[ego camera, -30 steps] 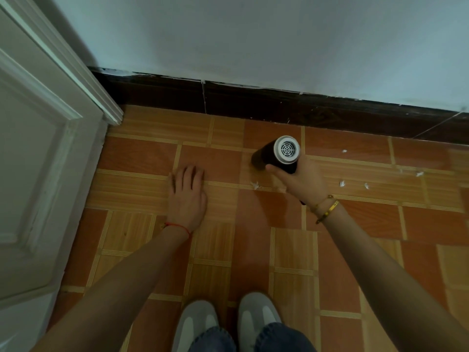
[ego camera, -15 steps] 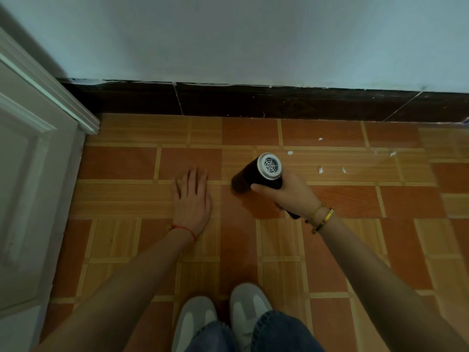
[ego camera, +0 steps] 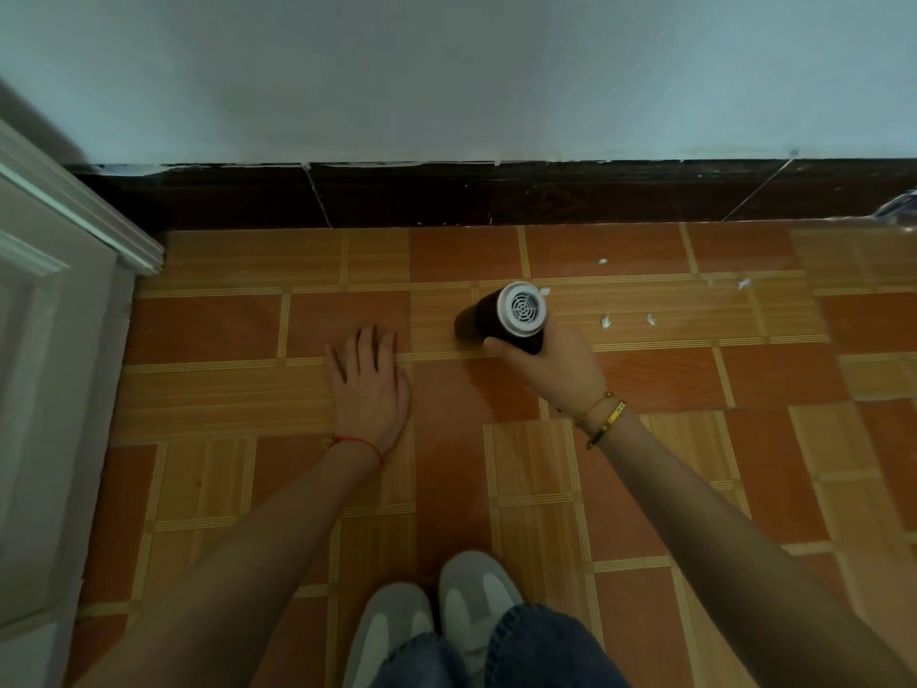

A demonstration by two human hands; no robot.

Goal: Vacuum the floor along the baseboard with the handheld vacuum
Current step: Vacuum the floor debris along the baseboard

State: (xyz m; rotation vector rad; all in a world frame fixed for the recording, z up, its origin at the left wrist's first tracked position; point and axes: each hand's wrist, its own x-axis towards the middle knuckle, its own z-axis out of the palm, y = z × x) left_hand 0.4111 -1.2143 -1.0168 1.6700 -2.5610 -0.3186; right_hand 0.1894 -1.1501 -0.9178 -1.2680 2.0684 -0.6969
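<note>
1. Hands: right hand wrapped around the handheld vacuum, nozzle down on the floor; left hand flat, fingers spread, bracing.
2. Vacuum sits short of the baseboard, white scraps just to its right (more nearer the wall).
3. Technique, my judgement: keep nozzle low, sweep slowly rightward through the scraps, then track the baseboard edge.
4. Room: orange patterned tile, pale wall, white door at left.

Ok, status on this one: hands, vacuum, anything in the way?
Left hand flat on floor, empty. Right hand grips vacuum, nozzle low. White scraps to its right. Path clear.
</note>
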